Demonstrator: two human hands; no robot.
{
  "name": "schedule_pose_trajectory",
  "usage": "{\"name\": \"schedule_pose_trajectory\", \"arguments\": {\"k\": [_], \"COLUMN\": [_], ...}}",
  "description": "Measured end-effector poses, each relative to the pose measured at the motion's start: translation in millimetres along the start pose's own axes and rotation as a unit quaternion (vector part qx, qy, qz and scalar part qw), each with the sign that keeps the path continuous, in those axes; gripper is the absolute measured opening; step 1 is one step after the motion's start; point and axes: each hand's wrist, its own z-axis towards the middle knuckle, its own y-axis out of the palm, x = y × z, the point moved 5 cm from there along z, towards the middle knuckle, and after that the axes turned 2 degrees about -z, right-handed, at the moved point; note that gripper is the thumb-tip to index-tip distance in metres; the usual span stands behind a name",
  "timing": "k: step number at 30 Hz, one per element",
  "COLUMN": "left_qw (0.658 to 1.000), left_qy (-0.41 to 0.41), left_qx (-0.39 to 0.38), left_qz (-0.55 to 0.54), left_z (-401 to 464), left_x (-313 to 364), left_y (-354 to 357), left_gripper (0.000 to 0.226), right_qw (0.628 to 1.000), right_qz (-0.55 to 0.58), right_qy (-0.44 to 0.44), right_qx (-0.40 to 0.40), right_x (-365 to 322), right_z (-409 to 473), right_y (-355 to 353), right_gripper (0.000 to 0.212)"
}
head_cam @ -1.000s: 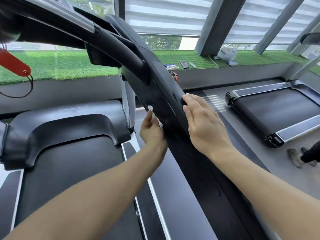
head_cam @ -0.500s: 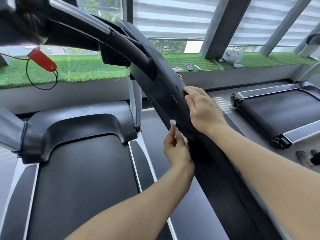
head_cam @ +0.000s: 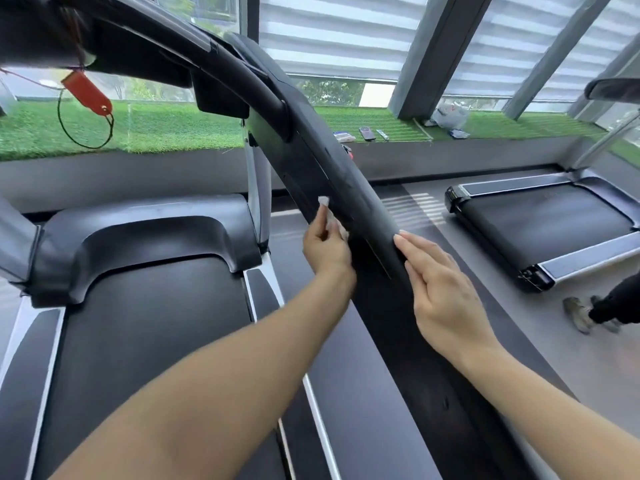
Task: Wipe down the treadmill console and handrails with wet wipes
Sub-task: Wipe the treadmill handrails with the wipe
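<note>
The left hand (head_cam: 327, 249), fingers pinching a wet wipe (head_cam: 329, 216), has slid back up the handrail (head_cam: 349, 188); the right hand (head_cam: 440, 289), fingers straight, steadies it lower down. Wiping continues.

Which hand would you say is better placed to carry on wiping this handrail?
Left: the left hand already holds the wet wipe against the handrail; the right hand only rests flat on it.

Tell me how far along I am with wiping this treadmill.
Nothing looks clearly finished; no wet sheen shows. In hand: your left hand presses a wet wipe against the inner side of the right handrail, while your right hand rests flat on its top. Left, as far as I can tell: the lower rail, the console above and the other handrail.
</note>
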Motion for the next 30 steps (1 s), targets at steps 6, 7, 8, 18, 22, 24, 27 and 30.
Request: {"name": "schedule_pose_trajectory", "arguments": {"k": [6, 7, 8, 18, 22, 24, 27, 30], "left_qw": [0.998, 0.998, 0.998, 0.996, 0.996, 0.995, 0.991, 0.991], "left_qy": [-0.003, -0.011, -0.013, 0.014, 0.007, 0.010, 0.064, 0.080], "left_qx": [-0.023, -0.037, -0.043, -0.006, -0.062, -0.072, -0.066, -0.044], "left_qz": [0.050, 0.042, 0.041, 0.093, 0.064, 0.075, 0.101, 0.096], "left_z": [-79.4, -95.6, -106.3, -54.8, -121.8, -124.2, -91.6, -41.2], "left_x": [-18.4, -23.9, -26.3, -19.3, -25.5, -26.2, -14.1, -1.6], "left_y": [-14.7, -19.1, -22.1, -16.8, -22.2, -19.8, -12.4, -7.5], "left_gripper": [0.033, 0.032, 0.031, 0.035, 0.032, 0.032, 0.033, 0.031], "right_qw": [1.000, 1.000, 1.000, 1.000, 1.000, 1.000, 1.000, 0.999], "right_qz": [-0.013, -0.017, -0.018, -0.021, -0.026, -0.027, -0.030, -0.033], "right_qy": [-0.003, -0.003, -0.004, -0.005, -0.002, -0.003, -0.002, -0.003], "right_qx": [0.004, 0.002, 0.000, -0.002, -0.006, -0.008, -0.004, 0.000], "right_x": [-1.1, -1.8, -2.2, -1.3, -1.9, -2.9, -2.0, -1.1], "right_z": [1.8, 1.7, 2.0, 2.3, 2.1, 2.4, 2.7, 2.5], "right_y": [-1.0, -0.8, -0.5, 0.5, -0.5, -1.0, -0.6, 0.6], "right_gripper": [0.040, 0.040, 0.040, 0.040, 0.042, 0.044, 0.042, 0.041]}}
